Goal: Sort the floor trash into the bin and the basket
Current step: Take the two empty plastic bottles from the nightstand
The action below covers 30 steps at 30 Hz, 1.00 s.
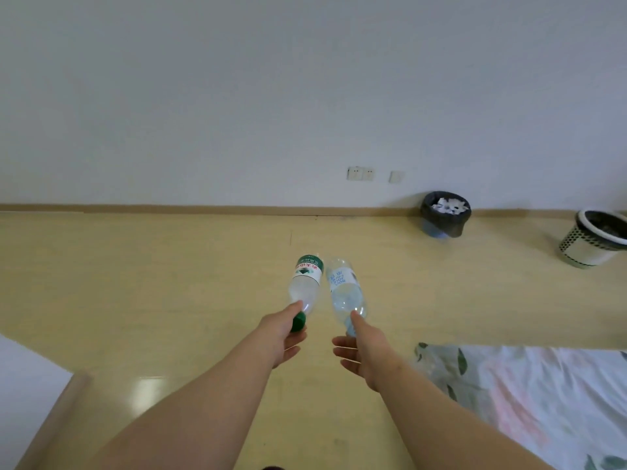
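Two bare forearms reached forward from the bottom of the view, each hand carrying a plastic bottle by its neck. The left hand (283, 337) pinched the green-capped bottle (305, 283) just above the cap, thumb laid along its shoulder. The right hand (359, 351) pinched the clear bottle with blue print (346, 290) the same way, its lower fingers spread loosely underneath. Both bottles were held off the floor (169, 283), caps toward the person and bases pointing away. Their long axes leaned slightly inward, so the bases sat just beside each other. Floral bedding (526, 401) lay on the floor to the near right.

Farther on, both containers stood ahead and to the right of the hands, so the right hand was the nearer one. The bin (441, 225), lined with a black bag and holding white crumpled paper, stood against the skirting board below the wall sockets (360, 173). The perforated white basket (583, 249) stood farther right, near the frame edge; what it held could not be made out. With paper already in the bin, the bottles probably belonged in the basket, which would mean turning and stepping right.
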Each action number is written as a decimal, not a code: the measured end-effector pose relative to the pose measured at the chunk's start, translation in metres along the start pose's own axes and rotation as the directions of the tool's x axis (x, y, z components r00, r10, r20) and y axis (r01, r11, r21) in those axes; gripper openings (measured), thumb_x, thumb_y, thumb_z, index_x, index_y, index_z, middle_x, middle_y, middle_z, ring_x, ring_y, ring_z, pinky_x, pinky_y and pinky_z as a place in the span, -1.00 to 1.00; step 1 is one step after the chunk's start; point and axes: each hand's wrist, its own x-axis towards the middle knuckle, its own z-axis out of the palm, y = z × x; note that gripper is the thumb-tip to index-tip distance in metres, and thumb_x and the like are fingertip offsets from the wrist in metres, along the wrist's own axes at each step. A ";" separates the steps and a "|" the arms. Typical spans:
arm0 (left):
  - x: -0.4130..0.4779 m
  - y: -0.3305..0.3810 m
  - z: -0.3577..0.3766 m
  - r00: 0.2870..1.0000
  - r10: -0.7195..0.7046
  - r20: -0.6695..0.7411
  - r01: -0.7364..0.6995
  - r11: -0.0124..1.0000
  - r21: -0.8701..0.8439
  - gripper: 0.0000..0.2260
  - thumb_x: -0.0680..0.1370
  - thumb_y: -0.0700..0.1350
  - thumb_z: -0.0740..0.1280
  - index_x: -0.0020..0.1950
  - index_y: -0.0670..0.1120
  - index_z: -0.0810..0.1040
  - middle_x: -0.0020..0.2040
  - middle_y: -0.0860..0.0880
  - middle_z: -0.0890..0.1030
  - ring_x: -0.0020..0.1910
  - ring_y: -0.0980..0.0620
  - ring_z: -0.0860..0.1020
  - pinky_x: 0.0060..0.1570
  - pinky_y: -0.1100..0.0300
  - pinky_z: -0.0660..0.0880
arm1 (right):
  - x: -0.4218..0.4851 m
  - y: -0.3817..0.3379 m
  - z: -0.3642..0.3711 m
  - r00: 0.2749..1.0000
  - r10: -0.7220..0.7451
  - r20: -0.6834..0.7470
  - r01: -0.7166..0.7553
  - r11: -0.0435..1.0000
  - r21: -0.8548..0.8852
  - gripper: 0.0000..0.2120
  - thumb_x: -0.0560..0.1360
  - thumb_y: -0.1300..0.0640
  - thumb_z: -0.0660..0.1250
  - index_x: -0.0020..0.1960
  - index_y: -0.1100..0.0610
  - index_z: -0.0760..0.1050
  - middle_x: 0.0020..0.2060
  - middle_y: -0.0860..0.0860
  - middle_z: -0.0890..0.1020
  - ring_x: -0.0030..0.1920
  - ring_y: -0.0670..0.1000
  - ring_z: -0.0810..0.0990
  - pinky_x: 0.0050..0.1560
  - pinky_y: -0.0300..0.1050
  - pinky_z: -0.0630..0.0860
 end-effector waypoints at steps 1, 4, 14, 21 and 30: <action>0.016 0.016 0.014 1.000 -0.004 0.020 0.004 1.000 0.005 -0.73 0.50 0.07 0.35 0.04 -0.09 0.49 -0.21 -0.02 0.56 -0.30 0.08 0.54 -0.28 0.20 0.43 | 0.017 -0.018 -0.002 1.000 -0.006 -0.004 0.006 1.000 0.000 -0.68 0.61 -0.08 0.10 0.11 0.17 0.38 -0.26 0.06 0.57 -0.30 0.00 0.52 -0.26 -0.15 0.44; 0.056 0.051 0.042 1.000 -0.015 0.024 0.015 1.000 0.015 -0.73 0.50 0.06 0.35 0.05 -0.10 0.49 -0.22 -0.03 0.56 -0.30 0.08 0.54 -0.27 0.20 0.43 | 0.054 -0.056 -0.007 0.999 0.008 -0.040 -0.008 1.000 0.021 -0.68 0.60 -0.09 0.11 0.12 0.16 0.38 -0.25 0.06 0.57 -0.28 0.00 0.53 -0.24 -0.15 0.45; 0.212 0.214 0.167 0.992 -0.030 0.119 0.004 0.977 0.212 -0.72 0.52 0.07 0.32 0.07 -0.12 0.48 -0.23 -0.04 0.56 -0.34 0.08 0.54 -0.33 0.21 0.39 | 0.214 -0.213 -0.037 0.978 0.005 -0.209 0.024 0.990 0.137 -0.67 0.60 -0.08 0.13 0.11 0.19 0.40 -0.26 0.07 0.58 -0.30 0.00 0.54 -0.25 -0.16 0.46; 0.271 0.274 0.293 0.981 -0.110 0.162 0.043 0.929 0.367 -0.77 0.52 0.04 0.31 -0.16 -0.11 0.46 -0.28 -0.05 0.56 -0.33 0.06 0.53 -0.27 0.21 0.39 | 0.288 -0.301 -0.118 0.941 0.021 -0.337 0.059 0.972 0.226 -0.67 0.61 -0.06 0.10 0.13 0.18 0.40 -0.27 0.06 0.57 -0.32 -0.02 0.53 -0.28 -0.18 0.45; 0.325 0.333 0.549 0.957 -0.092 0.275 -0.033 0.909 0.416 -0.82 0.52 0.02 0.31 -0.12 -0.09 0.45 -0.27 -0.05 0.56 -0.34 0.07 0.53 -0.29 0.21 0.43 | 0.389 -0.405 -0.317 0.873 0.046 -0.485 0.148 0.923 0.356 -0.66 0.59 -0.06 0.12 0.12 0.21 0.41 -0.28 0.07 0.58 -0.32 -0.01 0.53 -0.23 -0.15 0.45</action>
